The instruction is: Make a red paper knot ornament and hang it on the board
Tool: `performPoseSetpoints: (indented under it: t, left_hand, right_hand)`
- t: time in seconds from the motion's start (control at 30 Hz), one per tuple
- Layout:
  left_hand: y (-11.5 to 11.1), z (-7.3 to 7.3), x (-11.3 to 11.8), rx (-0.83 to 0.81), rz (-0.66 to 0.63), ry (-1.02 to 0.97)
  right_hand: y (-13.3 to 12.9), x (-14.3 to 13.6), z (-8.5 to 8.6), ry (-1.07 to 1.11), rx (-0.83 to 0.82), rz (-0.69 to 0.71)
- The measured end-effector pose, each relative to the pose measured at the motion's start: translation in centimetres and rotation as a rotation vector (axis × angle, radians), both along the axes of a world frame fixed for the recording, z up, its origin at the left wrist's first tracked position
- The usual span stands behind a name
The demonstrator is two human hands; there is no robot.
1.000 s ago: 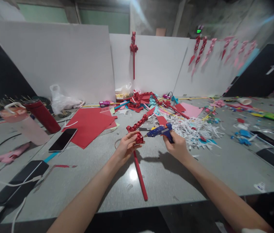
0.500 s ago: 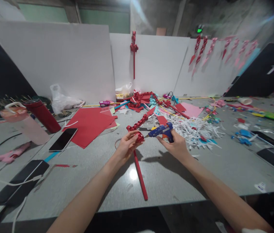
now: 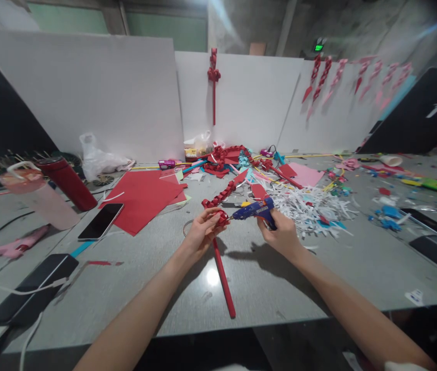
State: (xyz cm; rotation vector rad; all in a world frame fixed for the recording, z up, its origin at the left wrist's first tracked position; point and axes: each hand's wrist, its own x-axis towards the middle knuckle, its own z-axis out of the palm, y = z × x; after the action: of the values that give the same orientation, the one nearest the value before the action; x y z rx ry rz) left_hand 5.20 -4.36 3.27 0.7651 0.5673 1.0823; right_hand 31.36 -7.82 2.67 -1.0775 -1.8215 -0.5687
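Note:
My left hand (image 3: 202, 232) grips a folded red paper piece (image 3: 222, 218) near the middle of the table. A blue glue gun (image 3: 255, 208) is in my right hand (image 3: 280, 232), its nozzle pointing left at the red piece and seeming to touch it. Below my left hand a red stick (image 3: 224, 278) slants toward the table's front edge; its upper end is hidden by the hand. Just behind lies a red braided paper strip (image 3: 224, 194). A thin ring (image 3: 187, 228) shows beside my left fingers.
Red paper sheets (image 3: 145, 198), a phone (image 3: 101, 221), a pink bottle (image 3: 40, 198) and a power bank (image 3: 33, 288) lie or stand at left. White paper shreds (image 3: 307, 208) are heaped at right. A red ornament (image 3: 214, 77) hangs on the white board.
The glue gun has moved slightly left, bringing its nozzle closer to the red piece. My right hand's fingers have curled in around the handle. My left hand is nearly still.

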Motion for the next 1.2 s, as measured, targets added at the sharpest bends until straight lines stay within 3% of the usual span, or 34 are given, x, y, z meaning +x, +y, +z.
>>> performPoseSetpoints:
  t: [0.57, 1.2]
  left_hand:
    - [0.04, -0.25, -0.04, 0.01, -0.037, -0.023]
    - [0.04, -0.1, 0.0, -0.001, -0.036, -0.012]
  right_hand:
    - [0.25, 0.3, -0.11, 0.053, 0.012, -0.066]
    - [-0.13, 0.23, 0.27, 0.031, 0.004, -0.006]
